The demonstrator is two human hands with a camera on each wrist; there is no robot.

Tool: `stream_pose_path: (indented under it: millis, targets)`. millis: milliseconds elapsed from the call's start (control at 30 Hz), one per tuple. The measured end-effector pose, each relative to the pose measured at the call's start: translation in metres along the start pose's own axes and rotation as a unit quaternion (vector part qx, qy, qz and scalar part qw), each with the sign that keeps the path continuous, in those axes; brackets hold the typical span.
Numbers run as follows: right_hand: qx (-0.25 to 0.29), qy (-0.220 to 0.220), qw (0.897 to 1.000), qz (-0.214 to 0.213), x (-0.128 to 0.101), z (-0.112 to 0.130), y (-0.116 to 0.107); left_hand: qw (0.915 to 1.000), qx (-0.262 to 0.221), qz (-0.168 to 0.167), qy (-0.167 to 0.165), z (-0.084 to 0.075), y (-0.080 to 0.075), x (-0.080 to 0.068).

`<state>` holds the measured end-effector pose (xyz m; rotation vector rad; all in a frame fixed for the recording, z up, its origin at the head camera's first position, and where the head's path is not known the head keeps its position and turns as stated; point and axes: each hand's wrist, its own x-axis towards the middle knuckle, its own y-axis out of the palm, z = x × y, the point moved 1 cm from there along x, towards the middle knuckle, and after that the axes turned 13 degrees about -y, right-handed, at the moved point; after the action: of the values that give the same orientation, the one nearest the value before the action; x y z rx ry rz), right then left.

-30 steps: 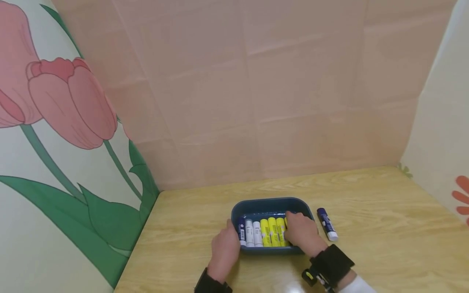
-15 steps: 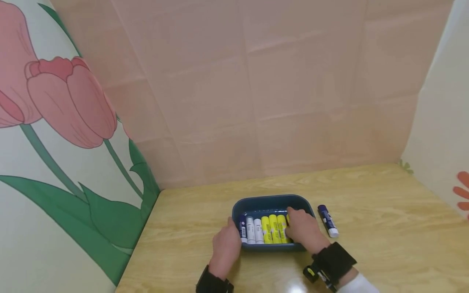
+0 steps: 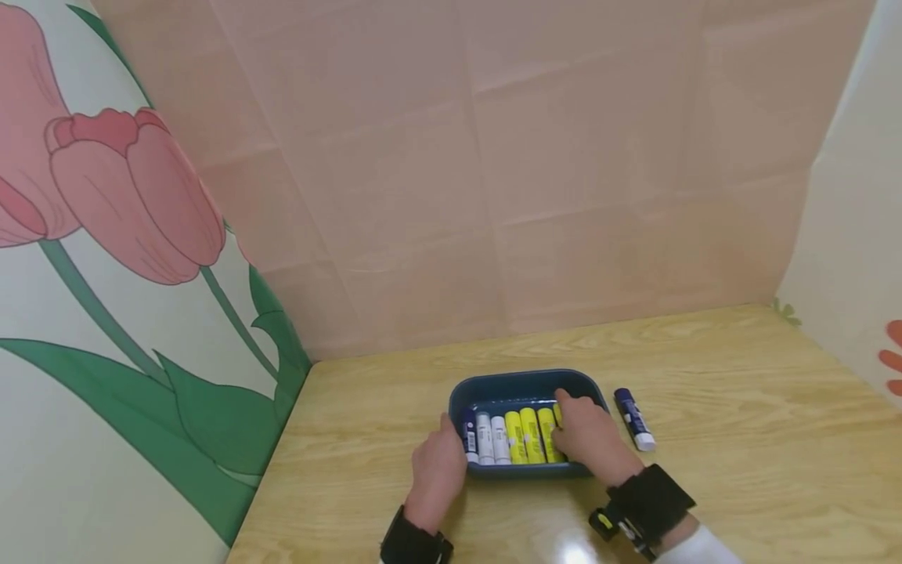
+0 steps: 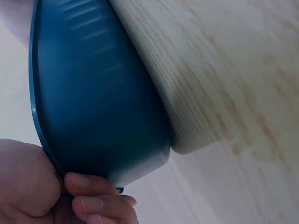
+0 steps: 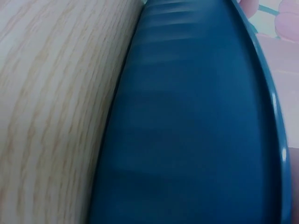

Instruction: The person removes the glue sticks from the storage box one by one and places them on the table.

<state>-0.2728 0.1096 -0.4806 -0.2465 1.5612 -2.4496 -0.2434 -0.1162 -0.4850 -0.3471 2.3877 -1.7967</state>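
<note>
A dark blue plastic box (image 3: 524, 384) sits on the table, holding a row of glue sticks. From the left the row runs from a dark blue and white glue stick (image 3: 470, 437) through white glue sticks (image 3: 500, 440) to yellow glue sticks (image 3: 532, 435). My left hand (image 3: 438, 462) grips the box's left side, and in the left wrist view its curled fingers (image 4: 93, 204) hold the rim at a corner. Reaching in over the right side, my right hand (image 3: 592, 435) pinches the rightmost yellow glue stick (image 3: 558, 413), mostly hidden by the hand. The right wrist view shows mainly the box's outer wall (image 5: 187, 116).
Another dark blue glue stick (image 3: 635, 421) with a white end lies on the wooden table (image 3: 733, 392), right of the box. A pinkish sheet (image 3: 493, 172) covers the back. Side walls carry printed flowers, a tulip (image 3: 134, 196) on the left.
The whole scene has shifted slightly upward in the head view. Both hands stay at the box, and the rightmost yellow glue stick shows a little more beside my right fingers.
</note>
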Motion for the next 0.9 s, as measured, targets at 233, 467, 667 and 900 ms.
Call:
stream_pose_path:
  millis: [233, 467, 667, 900]
  targets:
    - [-0.001, -0.016, 1.000, -0.016, -0.007, 0.003, -0.006, 1.0000, 0.002, -0.006, 0.003, 0.000, 0.001, 0.001]
    - [0.013, -0.016, 1.000, -0.022, -0.013, 0.005, -0.011, 1.0000, 0.000, 0.008, -0.002, 0.000, 0.000, -0.001]
    - [0.029, -0.036, 0.997, -0.055, -0.016, 0.004, -0.012, 0.9999, -0.004, 0.015, -0.006, 0.000, -0.002, -0.002]
    - [0.043, -0.036, 0.996, -0.067, -0.022, 0.010, -0.027, 0.9999, -0.001, 0.012, -0.009, 0.000, -0.003, -0.001]
